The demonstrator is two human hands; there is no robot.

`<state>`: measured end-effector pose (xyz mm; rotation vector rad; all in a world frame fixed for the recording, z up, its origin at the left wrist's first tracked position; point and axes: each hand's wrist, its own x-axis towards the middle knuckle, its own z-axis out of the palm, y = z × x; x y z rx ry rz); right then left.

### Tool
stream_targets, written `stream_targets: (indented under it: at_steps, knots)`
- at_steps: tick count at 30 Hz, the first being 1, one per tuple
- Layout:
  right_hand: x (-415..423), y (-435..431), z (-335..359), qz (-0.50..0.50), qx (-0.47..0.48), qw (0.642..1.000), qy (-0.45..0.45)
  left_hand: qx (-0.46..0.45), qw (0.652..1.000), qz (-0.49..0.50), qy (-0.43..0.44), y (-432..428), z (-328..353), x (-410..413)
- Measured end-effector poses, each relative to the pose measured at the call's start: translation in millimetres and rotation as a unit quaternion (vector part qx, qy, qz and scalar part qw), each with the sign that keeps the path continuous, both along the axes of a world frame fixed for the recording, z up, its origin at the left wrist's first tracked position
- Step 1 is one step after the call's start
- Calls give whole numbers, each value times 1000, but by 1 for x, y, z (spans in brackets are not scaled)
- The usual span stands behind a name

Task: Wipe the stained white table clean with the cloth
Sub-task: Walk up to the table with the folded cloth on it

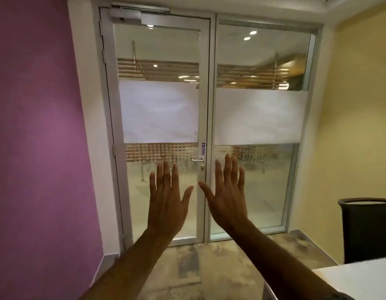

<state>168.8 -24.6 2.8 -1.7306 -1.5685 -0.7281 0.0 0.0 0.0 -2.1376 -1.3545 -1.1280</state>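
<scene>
My left hand [167, 202] and my right hand [227, 195] are raised side by side in front of me, backs toward me, fingers spread, holding nothing. Only a corner of the white table [361, 278] shows, at the bottom right, below and to the right of my right forearm. No stain can be made out on that corner. No cloth is in view.
A glass door [161, 126] with a metal handle [197, 159] and a fixed glass panel [259, 118] stand straight ahead. A purple wall is on the left, a yellow wall on the right. A dark chair [367, 228] stands behind the table corner. The floor is mottled beige.
</scene>
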Motion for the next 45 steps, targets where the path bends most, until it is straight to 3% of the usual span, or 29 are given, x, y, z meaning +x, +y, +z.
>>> stream_targets:
  at_steps: [29,39,45]
  knots:
    - [125,-138,-117,-53,-106,992,51,-140,988,-38,60,-130,-119,129]
    - [147,-157,-164,-107,-126,983,77,-190,972,-120,71,-129,-160,161]
    - [145,-158,-189,-153,-143,973,100,-177,967,-158,92,-122,-186,165]
